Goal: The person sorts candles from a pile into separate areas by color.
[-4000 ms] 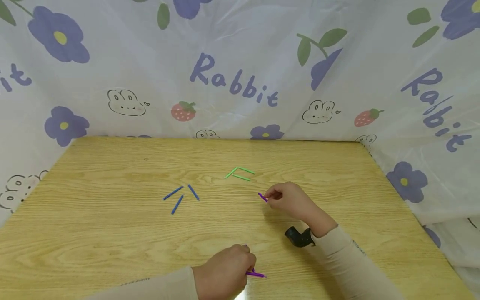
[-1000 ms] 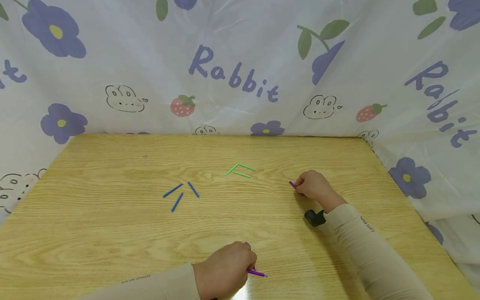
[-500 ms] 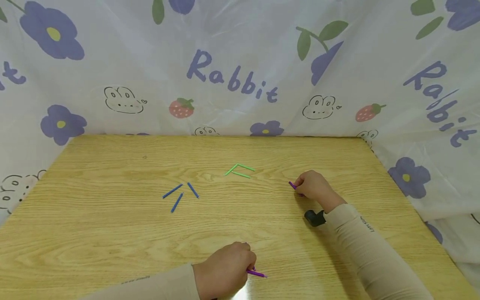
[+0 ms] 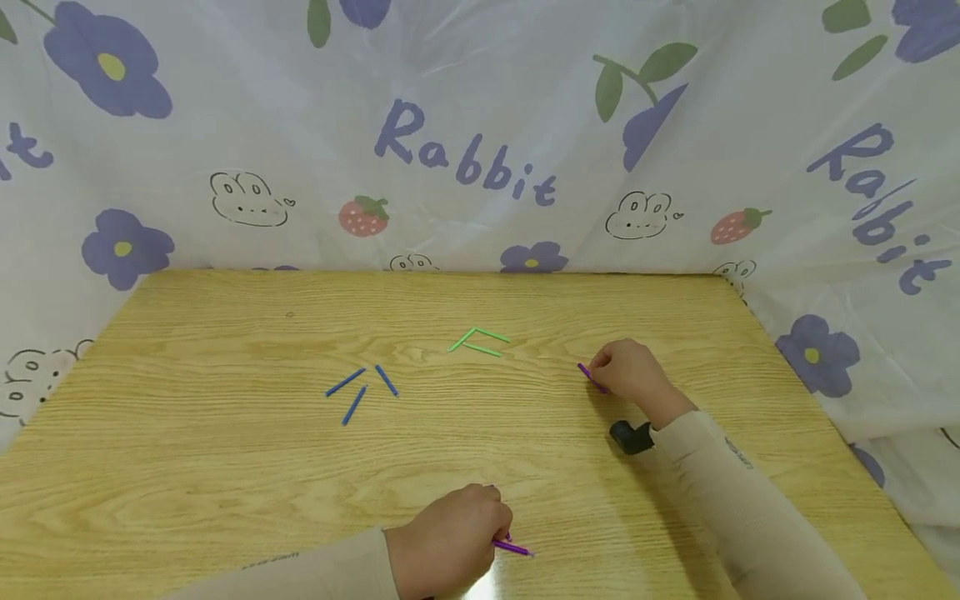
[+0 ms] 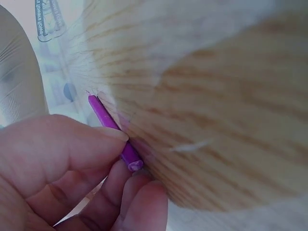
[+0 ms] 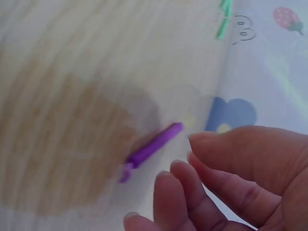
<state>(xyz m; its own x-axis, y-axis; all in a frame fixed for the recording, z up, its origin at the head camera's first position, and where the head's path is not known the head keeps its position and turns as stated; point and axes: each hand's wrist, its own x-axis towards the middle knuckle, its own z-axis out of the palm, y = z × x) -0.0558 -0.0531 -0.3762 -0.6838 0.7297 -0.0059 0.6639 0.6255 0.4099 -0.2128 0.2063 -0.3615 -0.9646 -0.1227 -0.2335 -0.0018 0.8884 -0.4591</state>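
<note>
In the head view, my left hand (image 4: 453, 533) is low over the front of the table and pinches a thin purple candle (image 4: 513, 547). In the left wrist view, the thumb presses this candle (image 5: 105, 115) against the fingers, its wick end pointing away. A second purple bit shows by the fingertips in the head view, mostly hidden. My right hand (image 4: 633, 377) is just beside another purple candle (image 4: 585, 372) lying on the table. In the right wrist view, thumb and fingers are parted and apart from that candle (image 6: 156, 144), its wick at the lower end.
Three green candles (image 4: 483, 350) lie at the back middle of the wooden table (image 4: 225, 483). Three blue candles (image 4: 354, 406) lie left of centre. A black fitting (image 4: 632, 437) sits at the right wrist. A rabbit-print curtain (image 4: 465, 83) closes off the back and sides.
My right hand has moved right and farther back with a purple candle, and its fingers have just parted from it on the table. The left hand has stayed in place.
</note>
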